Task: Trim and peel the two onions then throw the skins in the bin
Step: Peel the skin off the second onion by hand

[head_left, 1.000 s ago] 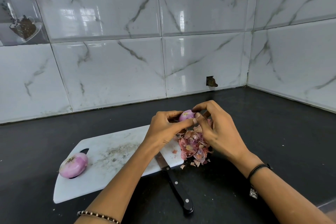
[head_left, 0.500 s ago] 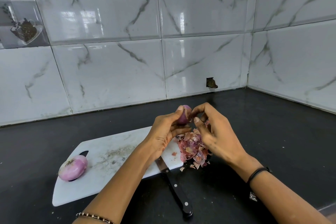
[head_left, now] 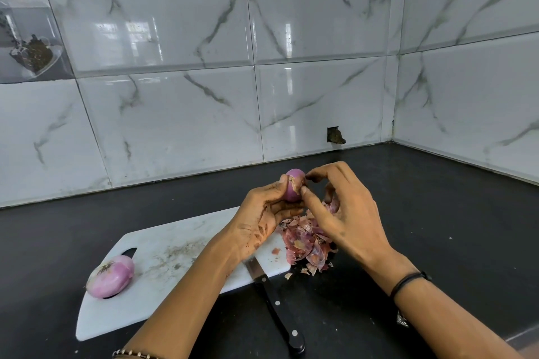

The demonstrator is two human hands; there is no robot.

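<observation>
My left hand (head_left: 262, 213) grips a small purple onion (head_left: 293, 188) and holds it up above the right end of the white cutting board (head_left: 163, 265). My right hand (head_left: 347, 213) pinches a flap of dry skin on the onion's right side with thumb and forefinger. A pile of pink and brown onion skins (head_left: 306, 245) lies under my hands at the board's right edge. A second, peeled onion (head_left: 110, 277) lies on the board's left end, over its handle hole.
A black-handled knife (head_left: 277, 309) lies across the board's near right corner, blade under my left wrist, handle toward me. The board sits on a black counter (head_left: 437, 227) backed by marble-patterned tiled walls that meet in a corner at the right.
My left hand has raised and turned the onion so more of it shows. My right thumb and forefinger have shifted onto a skin flap on its side.
</observation>
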